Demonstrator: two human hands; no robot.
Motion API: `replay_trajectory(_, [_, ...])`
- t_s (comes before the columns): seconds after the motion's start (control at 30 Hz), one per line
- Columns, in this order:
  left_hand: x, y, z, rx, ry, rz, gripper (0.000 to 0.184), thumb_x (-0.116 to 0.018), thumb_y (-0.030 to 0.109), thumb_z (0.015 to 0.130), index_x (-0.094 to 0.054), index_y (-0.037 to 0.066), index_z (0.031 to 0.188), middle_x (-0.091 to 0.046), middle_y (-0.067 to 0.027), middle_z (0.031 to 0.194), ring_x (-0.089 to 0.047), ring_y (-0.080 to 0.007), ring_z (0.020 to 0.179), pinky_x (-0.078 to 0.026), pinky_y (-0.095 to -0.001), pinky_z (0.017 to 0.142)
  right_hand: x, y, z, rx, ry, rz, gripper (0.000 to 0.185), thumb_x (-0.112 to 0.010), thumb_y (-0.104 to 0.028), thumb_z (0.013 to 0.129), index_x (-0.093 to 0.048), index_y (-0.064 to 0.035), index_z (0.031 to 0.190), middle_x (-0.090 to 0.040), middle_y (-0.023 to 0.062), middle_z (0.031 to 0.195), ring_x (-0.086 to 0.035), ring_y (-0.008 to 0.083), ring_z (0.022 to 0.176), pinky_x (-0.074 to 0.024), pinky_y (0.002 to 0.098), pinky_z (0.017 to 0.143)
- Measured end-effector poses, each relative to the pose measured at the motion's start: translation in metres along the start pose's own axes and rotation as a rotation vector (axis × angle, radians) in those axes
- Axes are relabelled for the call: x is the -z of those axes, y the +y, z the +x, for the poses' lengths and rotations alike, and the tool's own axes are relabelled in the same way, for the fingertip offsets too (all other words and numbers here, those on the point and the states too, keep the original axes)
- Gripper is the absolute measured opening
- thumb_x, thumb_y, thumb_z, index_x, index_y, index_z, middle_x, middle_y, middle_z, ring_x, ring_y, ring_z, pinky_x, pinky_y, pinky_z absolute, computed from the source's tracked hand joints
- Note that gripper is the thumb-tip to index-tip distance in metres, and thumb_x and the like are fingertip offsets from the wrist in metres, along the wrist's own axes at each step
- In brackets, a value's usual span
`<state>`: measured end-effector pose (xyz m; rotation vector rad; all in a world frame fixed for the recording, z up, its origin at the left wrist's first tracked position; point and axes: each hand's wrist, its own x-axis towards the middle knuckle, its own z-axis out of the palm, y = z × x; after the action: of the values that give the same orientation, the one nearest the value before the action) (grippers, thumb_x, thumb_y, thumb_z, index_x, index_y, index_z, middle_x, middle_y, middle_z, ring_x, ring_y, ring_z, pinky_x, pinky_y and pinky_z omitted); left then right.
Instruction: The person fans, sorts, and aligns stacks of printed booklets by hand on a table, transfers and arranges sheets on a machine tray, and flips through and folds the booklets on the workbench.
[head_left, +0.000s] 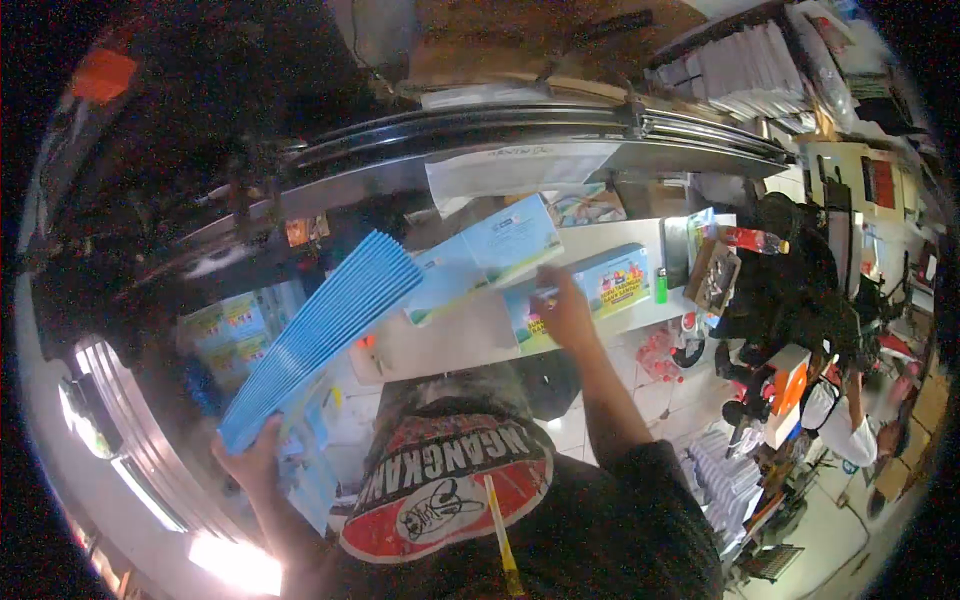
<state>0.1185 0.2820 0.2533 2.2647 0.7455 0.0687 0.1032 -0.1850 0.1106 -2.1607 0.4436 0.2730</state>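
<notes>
On the left, my left hand [250,460] is closed around the lower end of a fanned stack of blue booklets [330,325]. The stack's upper end spreads out toward a light-blue printed sheet [480,255] on the white table. My right hand [565,310] is over the table with its fingers curled and slightly blurred. Whatever is between them, if anything, is hidden. Beneath and beside that hand lie printed blue booklet covers [612,282] with a cartoon picture and yellow lettering.
The white table [430,345] has a metal rail [480,128] along its back. At its right end are a green lighter [661,286], a small box [714,275] and a red-labelled bottle [755,240]. More printed sheets [235,325] lie left. Another person [845,430] is at far right.
</notes>
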Motion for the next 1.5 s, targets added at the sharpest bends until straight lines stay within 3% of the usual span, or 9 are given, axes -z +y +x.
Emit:
replay_trajectory(0.2, [0.001,0.007,0.006,-0.212,-0.366,-0.354,0.039,-0.080,0.008,0.061,-0.064,-0.003,0.096,-0.066,-0.0069,0.093,-0.062,-0.0167,0.084,-0.050,-0.0325,0.077,-0.058,-0.039,-0.089,-0.182,-0.421,0.909,0.077,-0.078,-0.010,0.075,-0.036,-0.0026,0.140,-0.045,0.0158,0.138,-0.050,0.0283,0.119,-0.0466,0.0398,0.096])
replay_trajectory(0.33, [-0.008,0.015,-0.016,-0.137,-0.586,-0.496,0.031,-0.077,0.006,0.063,-0.066,-0.003,0.091,-0.067,-0.0053,0.085,-0.063,-0.0150,0.079,-0.050,-0.0314,0.075,-0.043,-0.020,-0.105,0.015,-0.400,0.036,0.066,-0.066,-0.034,0.087,-0.039,-0.0035,0.139,-0.044,0.0158,0.140,-0.048,0.0297,0.123,-0.0410,0.0440,0.102])
replay_trajectory(0.4, [-0.012,0.008,-0.025,-0.177,-0.753,-0.303,0.032,-0.079,0.006,0.064,-0.067,-0.001,0.093,-0.067,-0.0033,0.085,-0.063,-0.0136,0.078,-0.050,-0.0290,0.073,-0.027,-0.018,-0.112,-0.272,-0.061,1.736,0.068,-0.044,-0.054,0.094,-0.041,-0.0038,0.139,-0.046,0.0155,0.139,-0.047,0.0299,0.124,-0.0357,0.0447,0.105])
replay_trajectory(0.47, [-0.021,-0.002,-0.038,-0.171,-0.766,-0.346,0.035,-0.080,0.008,0.064,-0.067,-0.001,0.094,-0.068,-0.0036,0.084,-0.063,-0.0147,0.076,-0.051,-0.0295,0.072,-0.005,-0.026,-0.103,-0.209,0.073,1.495,0.076,-0.030,-0.063,0.094,-0.039,-0.0037,0.140,-0.048,0.0153,0.136,-0.047,0.0292,0.123,-0.0345,0.0445,0.106])
replay_trajectory(0.63, [-0.047,0.007,-0.037,-0.493,-0.854,-0.402,0.028,-0.085,0.019,0.061,-0.070,0.004,0.079,-0.068,-0.0088,0.076,-0.065,-0.0190,0.065,-0.052,-0.0306,0.062,0.042,0.063,-0.084,-0.287,0.205,0.562,0.066,-0.075,-0.018,0.081,-0.041,-0.0066,0.136,-0.048,0.0122,0.133,-0.049,0.0264,0.120,-0.0458,0.0412,0.095])
replay_trajectory(0.8, [-0.088,0.012,-0.024,-0.644,-0.704,-0.011,0.031,-0.085,0.027,0.058,-0.069,0.005,0.073,-0.067,-0.0091,0.073,-0.065,-0.0210,0.065,-0.051,-0.0316,0.060,0.109,0.085,-0.019,0.072,-0.030,-0.463,0.076,-0.085,-0.019,0.062,-0.049,-0.0065,0.128,-0.048,0.0174,0.132,-0.045,0.0346,0.123,-0.0414,0.0440,0.101])
replay_trajectory(1.0, [-0.113,-0.060,-0.030,-0.338,-0.338,0.059,0.048,-0.088,0.027,0.055,-0.066,0.002,0.089,-0.067,-0.0110,0.090,-0.065,-0.0227,0.080,-0.051,-0.0335,0.071,0.115,0.060,0.061,0.226,-0.585,-0.822,0.062,-0.079,-0.027,0.065,-0.055,-0.0059,0.118,-0.050,0.0174,0.128,-0.047,0.0356,0.120,-0.0400,0.0426,0.100])
replay_trajectory(1.2, [-0.109,-0.069,-0.043,-0.066,-0.059,-0.190,0.060,-0.085,0.015,0.060,-0.059,-0.003,0.111,-0.064,-0.0102,0.103,-0.061,-0.0209,0.089,-0.049,-0.0336,0.081,0.098,0.093,0.080,0.353,-0.621,-0.889,0.072,-0.079,-0.033,0.061,-0.050,-0.0029,0.120,-0.050,0.0180,0.125,-0.046,0.0359,0.117,-0.0367,0.0489,0.099])
replay_trajectory(1.5, [-0.205,-0.193,-0.069,-0.331,0.241,-0.040,0.047,-0.078,0.013,0.072,-0.058,-0.003,0.111,-0.065,-0.0123,0.105,-0.062,-0.0229,0.091,-0.049,-0.0349,0.082,0.096,0.088,0.090,0.350,-0.649,-0.971,0.073,-0.080,-0.031,0.057,-0.050,-0.0014,0.117,-0.050,0.0207,0.120,-0.043,0.0390,0.118,-0.0356,0.0512,0.096])
